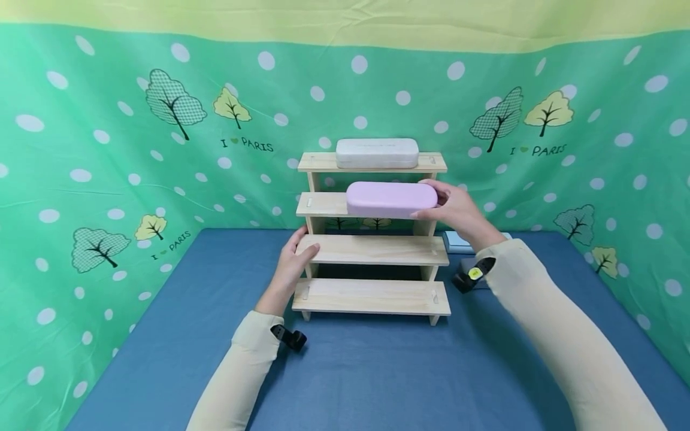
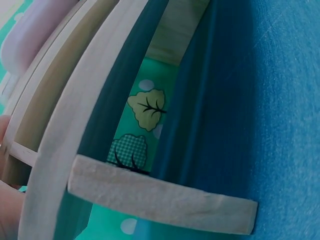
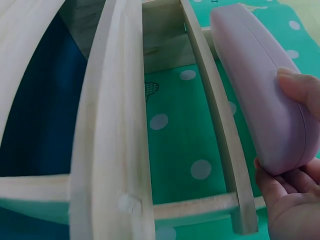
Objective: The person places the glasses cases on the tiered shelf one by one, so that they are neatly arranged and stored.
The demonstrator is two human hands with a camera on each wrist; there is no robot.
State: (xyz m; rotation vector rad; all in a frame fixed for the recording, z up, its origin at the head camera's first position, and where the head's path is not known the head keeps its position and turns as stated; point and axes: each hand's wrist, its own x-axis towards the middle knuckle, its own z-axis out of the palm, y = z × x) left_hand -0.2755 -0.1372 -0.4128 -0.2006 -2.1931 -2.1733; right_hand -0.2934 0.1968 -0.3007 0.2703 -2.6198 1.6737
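Note:
A lilac glasses case (image 1: 390, 199) is at the second tier from the top of a stepped wooden shelf (image 1: 372, 249). My right hand (image 1: 458, 209) grips its right end, thumb on the front and fingers around the back. In the right wrist view the case (image 3: 262, 90) is closed, with a seam along its side. Whether it touches the tier cannot be told. On the shelf's left side, my left hand (image 1: 291, 263) holds the edge of the third tier, its thumb on the board. In the left wrist view only a sliver of that hand (image 2: 10, 210) shows.
A white case (image 1: 377, 154) rests on the top tier. Right of the shelf, a light blue box (image 1: 457, 242) and a grey item (image 1: 468, 263) lie partly hidden by my right arm. A patterned green cloth (image 1: 242, 191) hangs behind the blue table (image 1: 366, 377).

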